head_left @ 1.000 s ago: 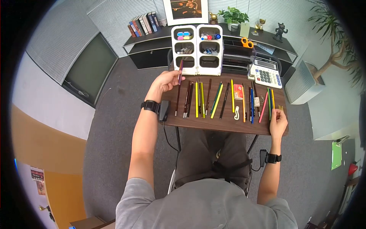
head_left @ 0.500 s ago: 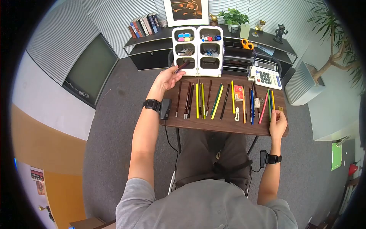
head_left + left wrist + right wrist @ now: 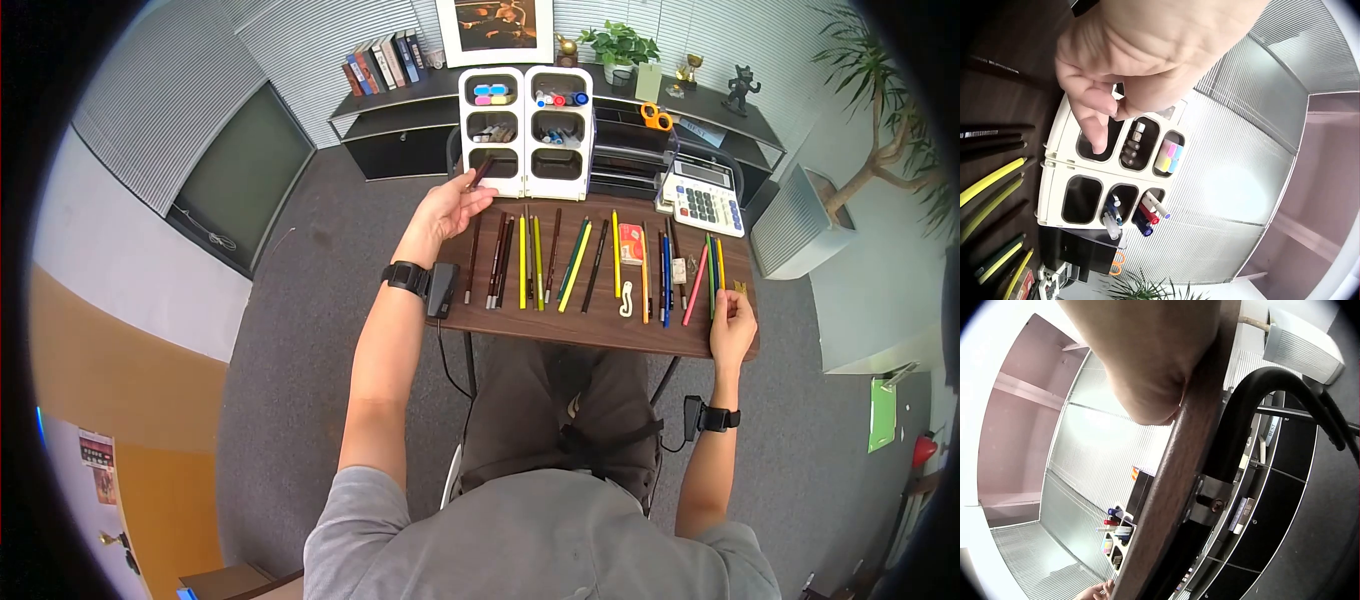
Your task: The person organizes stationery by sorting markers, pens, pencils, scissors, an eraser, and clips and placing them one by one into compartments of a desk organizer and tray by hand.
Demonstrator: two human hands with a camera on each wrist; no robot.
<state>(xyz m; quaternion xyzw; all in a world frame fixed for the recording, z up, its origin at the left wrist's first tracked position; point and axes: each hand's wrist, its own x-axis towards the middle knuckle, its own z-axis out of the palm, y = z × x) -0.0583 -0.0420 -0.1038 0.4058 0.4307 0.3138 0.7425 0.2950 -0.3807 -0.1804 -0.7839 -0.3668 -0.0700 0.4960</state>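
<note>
At ten o'clock on the brown table, the left hand pinches a dark maroon pencil between thumb and fingers. Nearly upright a second ago, the pencil now slants at the mouth of the bottom-left compartment of the white desk organizer. At four o'clock, the right hand stays put, fingers loosely bent beside a yellow pencil; whether they hold it, I cannot tell.
</note>
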